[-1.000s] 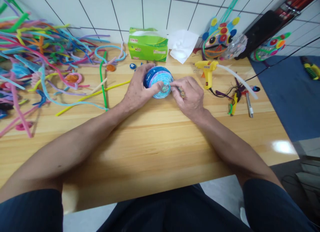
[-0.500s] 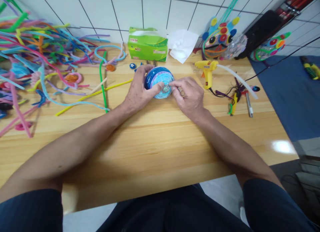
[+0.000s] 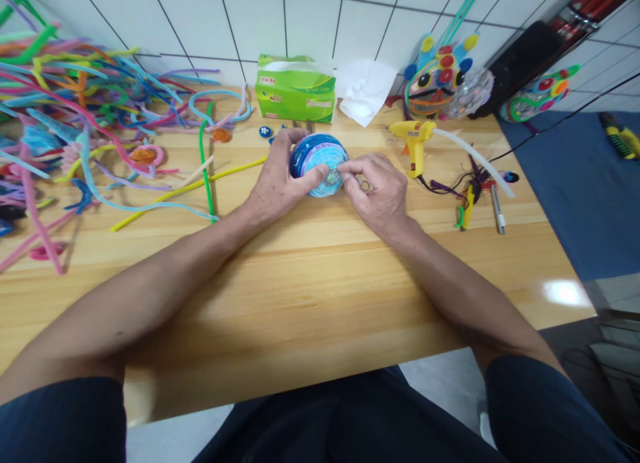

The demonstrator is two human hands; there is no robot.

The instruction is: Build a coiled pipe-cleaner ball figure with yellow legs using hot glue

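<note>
The left hand (image 3: pixel 277 175) curls around a striped blue ball (image 3: pixel 320 155) while the right hand (image 3: pixel 381 186), fingers nearly pinched, touches it, any grip unclear.

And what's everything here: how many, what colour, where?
Round wound piece: one, blue and lilac, between the hands
Pipe cleaners: many, mixed colours, mostly left
Tissue pack: one, green, back centre
Tissue: one, white, right of pack
Glue gun: one, yellow, right
Decorated figures: two, multicoloured, back right
Cylinder: one, black and red, back right
Pen-like item: one, pale, right
Tool: one, yellow and black, far right
Table: one, pale wood, underneath
Tiled wall: one, white, behind
Left hand: one, bare, gripping the piece
Right hand: one, bare, at the piece
Sleeves: two, dark, lower corners
</note>
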